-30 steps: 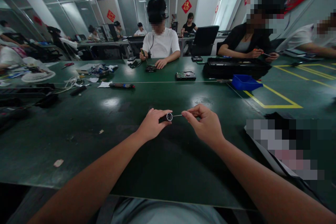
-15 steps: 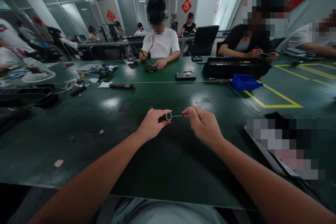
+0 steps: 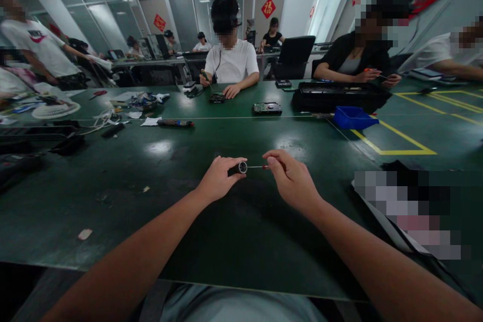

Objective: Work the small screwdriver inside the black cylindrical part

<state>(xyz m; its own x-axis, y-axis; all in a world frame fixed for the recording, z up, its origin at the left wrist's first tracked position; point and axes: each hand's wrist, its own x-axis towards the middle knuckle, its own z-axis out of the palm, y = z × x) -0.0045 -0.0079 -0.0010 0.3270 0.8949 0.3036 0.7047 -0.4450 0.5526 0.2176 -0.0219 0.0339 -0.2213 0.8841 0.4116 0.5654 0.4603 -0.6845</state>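
Observation:
My left hand [image 3: 216, 180] is closed round a black cylinder with a silver-rimmed round end [image 3: 242, 167], possibly a flashlight; its exact kind I cannot make out. Its rimmed end faces me between thumb and fingers, above the green table. From the right, my right hand [image 3: 296, 181] grips the short red handle of a small screwdriver [image 3: 256, 166], mostly hidden by the fingers. The thin metal shaft points left and its tip reaches the cylinder's rim. Whether the tip sits in a screw is too small to tell.
Beyond my hands on the green table [image 3: 169, 241] lie a dark pen-shaped tool [image 3: 175, 123], a hard drive [image 3: 267, 108], a blue scoop-like bin [image 3: 352, 118] and a long black casing [image 3: 339, 95]. Cables and parts clutter the left. Co-workers sit opposite.
My right hand's fingers have loosened and shifted slightly on the screwdriver handle, with the index finger more extended. The left hand and cylinder stay still. A person now stands at the far left.

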